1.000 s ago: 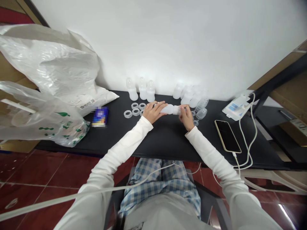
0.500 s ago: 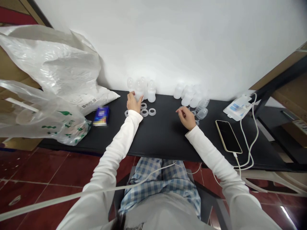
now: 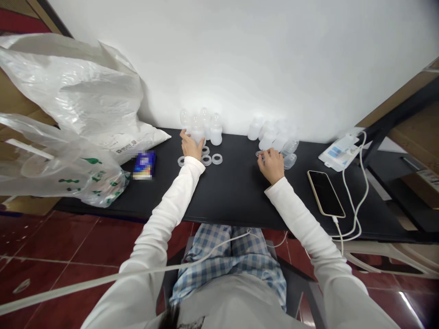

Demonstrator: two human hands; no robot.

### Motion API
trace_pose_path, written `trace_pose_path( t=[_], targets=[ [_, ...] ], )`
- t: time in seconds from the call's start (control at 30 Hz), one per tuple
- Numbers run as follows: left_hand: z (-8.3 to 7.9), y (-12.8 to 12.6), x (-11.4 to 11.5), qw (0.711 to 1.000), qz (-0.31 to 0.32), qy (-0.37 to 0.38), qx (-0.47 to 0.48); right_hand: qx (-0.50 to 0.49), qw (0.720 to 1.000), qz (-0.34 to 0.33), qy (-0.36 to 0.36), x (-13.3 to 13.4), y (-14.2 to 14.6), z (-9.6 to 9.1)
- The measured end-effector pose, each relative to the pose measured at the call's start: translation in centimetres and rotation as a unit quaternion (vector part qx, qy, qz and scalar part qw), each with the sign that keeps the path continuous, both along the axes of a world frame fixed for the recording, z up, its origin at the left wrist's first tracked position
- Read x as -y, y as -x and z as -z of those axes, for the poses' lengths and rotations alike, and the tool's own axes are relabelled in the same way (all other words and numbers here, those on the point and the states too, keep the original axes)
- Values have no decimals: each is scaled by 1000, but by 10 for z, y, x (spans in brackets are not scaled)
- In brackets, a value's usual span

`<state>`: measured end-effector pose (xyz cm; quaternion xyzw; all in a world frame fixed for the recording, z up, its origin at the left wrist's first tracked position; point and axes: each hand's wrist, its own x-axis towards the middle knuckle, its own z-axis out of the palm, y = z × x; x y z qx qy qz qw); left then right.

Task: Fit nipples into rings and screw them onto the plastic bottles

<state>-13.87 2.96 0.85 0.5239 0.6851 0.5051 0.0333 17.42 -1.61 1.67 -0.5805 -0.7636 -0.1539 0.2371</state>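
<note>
My left hand [image 3: 192, 146] is curled around a small white baby bottle [image 3: 196, 130] with a clear domed top; its fingers hide the lower part. Similar bottles [image 3: 216, 130] stand upright beside and behind it. Several translucent screw rings [image 3: 216, 159] lie flat near the left wrist. My right hand [image 3: 272, 165] reaches down to the tabletop, fingertips drawn together over small clear pieces; what they pinch is hidden. A small clear part [image 3: 259, 154] shows by its fingertips. Just behind are white bottles without domed tops [image 3: 254, 129], and clear domed caps [image 3: 290, 161] lie to its right.
A phone [image 3: 325, 194] on a white cable lies at the right of the black table [image 3: 233, 196], near a white-and-blue package [image 3: 343, 153]. On the left are a big white plastic bag [image 3: 92, 96], a printed clear bag [image 3: 85, 169] and a blue box [image 3: 144, 164].
My right hand has lowered and moved slightly right, its fingertips now down among the clear parts. The left hand stays at the bottle, which has shifted slightly left.
</note>
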Motion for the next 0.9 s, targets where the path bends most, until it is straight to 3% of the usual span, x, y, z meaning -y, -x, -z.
trace_pose_path(
  t=[0.1,0.37,0.5,0.67,0.77,0.9],
  targets=[
    [-2,-21,15,997,-45,-7,-64,5,999,45,-10,-2,-4,6],
    [11,-85,54,949,149,71,-269,29,998,59,13,-1,6,12],
    [11,-93,58,921,232,79,-303,46,998,34,36,-1,10,11],
    [7,-93,57,880,345,26,-326,65,997,12,28,-5,8,8],
    [9,-93,55,880,350,9,-319,72,996,25,41,-7,8,5],
    [14,-93,54,918,275,47,-282,82,995,28,41,-8,11,2]
  ],
)
